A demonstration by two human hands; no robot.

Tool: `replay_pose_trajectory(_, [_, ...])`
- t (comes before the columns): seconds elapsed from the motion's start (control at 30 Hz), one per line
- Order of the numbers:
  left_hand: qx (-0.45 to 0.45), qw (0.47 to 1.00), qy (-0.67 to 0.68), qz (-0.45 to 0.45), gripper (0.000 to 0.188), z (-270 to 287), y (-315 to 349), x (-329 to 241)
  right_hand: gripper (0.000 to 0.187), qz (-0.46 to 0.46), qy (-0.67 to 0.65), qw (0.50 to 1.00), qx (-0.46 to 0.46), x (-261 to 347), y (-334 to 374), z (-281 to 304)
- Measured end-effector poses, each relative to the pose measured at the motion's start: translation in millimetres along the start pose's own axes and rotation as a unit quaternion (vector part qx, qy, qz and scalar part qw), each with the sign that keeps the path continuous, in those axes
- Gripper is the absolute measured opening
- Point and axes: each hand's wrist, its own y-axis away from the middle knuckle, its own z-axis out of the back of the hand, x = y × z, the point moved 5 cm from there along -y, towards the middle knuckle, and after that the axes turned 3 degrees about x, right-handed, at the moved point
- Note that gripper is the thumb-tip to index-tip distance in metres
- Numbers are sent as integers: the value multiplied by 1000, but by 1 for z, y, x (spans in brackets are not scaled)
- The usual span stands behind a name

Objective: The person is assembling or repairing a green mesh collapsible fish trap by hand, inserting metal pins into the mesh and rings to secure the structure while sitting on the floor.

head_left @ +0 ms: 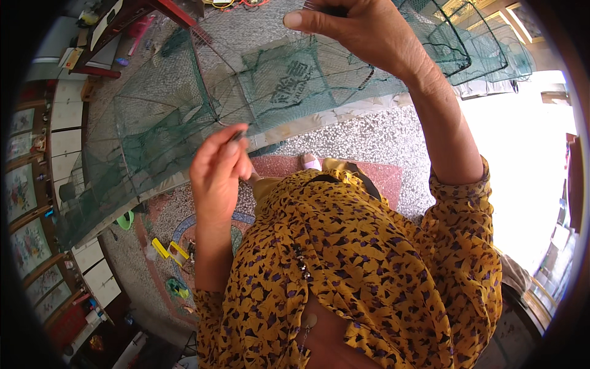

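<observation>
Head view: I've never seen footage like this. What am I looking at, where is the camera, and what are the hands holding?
The camera sits on a person's head and looks down, so you see their own body and arms from above. Its wide lens bends straight edges near the rim. No machine is involved, just two bare hands.

The yellow patterned blouse fills the lower middle. Both arms rise from it. The left hand pinches a small dark tool at the edge of a green net. The right hand is raised higher and grips the net near the top, also around something dark.

The net is a long cage of mesh on wire frames, stretching across the upper picture. Below it is a speckled floor with a reddish mat and one foot. Small yellow and green items lie at lower left.
</observation>
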Motion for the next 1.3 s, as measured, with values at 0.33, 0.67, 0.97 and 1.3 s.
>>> replay_pose_trajectory(0.33, [-42,848,-495,-186,11,-45,-57,-26,43,29,8,1000,1,8,-1,-9])
replay_pose_trajectory(0.67, [-25,819,-551,-160,9,-54,-65,-20,40,37,-10,999,-2,5,2,-9])
replay_pose_trajectory(0.97, [-45,792,-579,-189,5,-60,-70,-16,37,38,-40,998,29,8,14,-9])
replay_pose_trajectory(1.3, [-10,801,-567,-192,10,-58,-60,-2,35,112,30,992,-55,-5,17,-31])
